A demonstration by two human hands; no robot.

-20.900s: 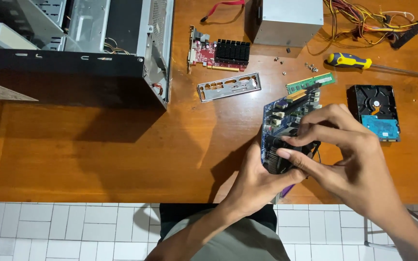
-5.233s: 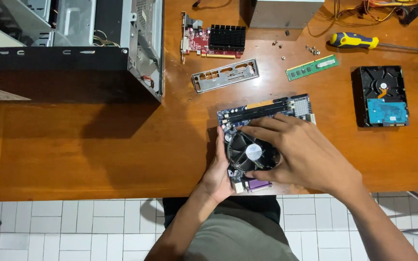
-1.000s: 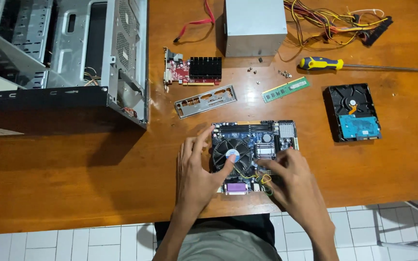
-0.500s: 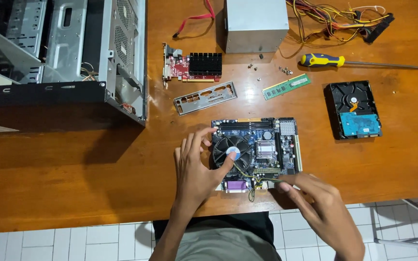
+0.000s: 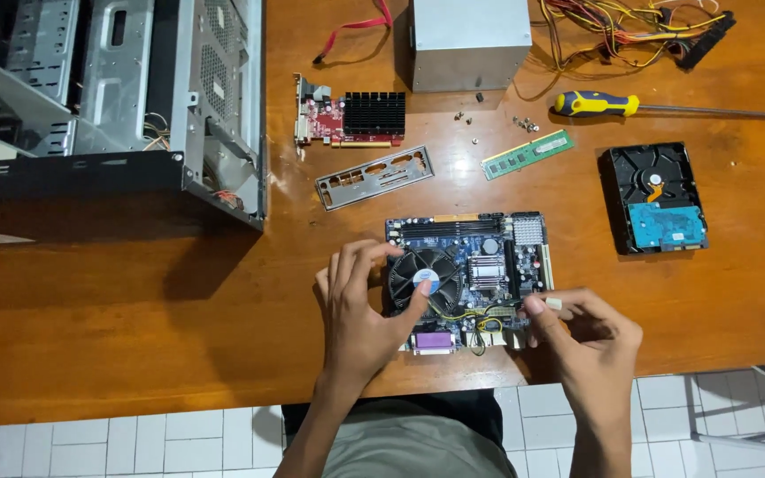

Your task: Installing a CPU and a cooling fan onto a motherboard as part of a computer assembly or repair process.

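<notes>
— Location of the motherboard (image 5: pixel 480 265)?
— Flat on the bench (image 5: pixel 135 336), near its front edge.
— Your fingers?
— Left hand (image 5: pixel 360 310) spread beside the cooler fan (image 5: pixel 425 279), thumb on its hub. Right hand (image 5: pixel 586 341) fingers pinch a small white connector (image 5: pixel 552 304) at the board's right corner.

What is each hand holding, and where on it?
Left hand steadies the motherboard at its fan-side edge; right hand pinches a small pale part, hardly identifiable, by its end.
</notes>
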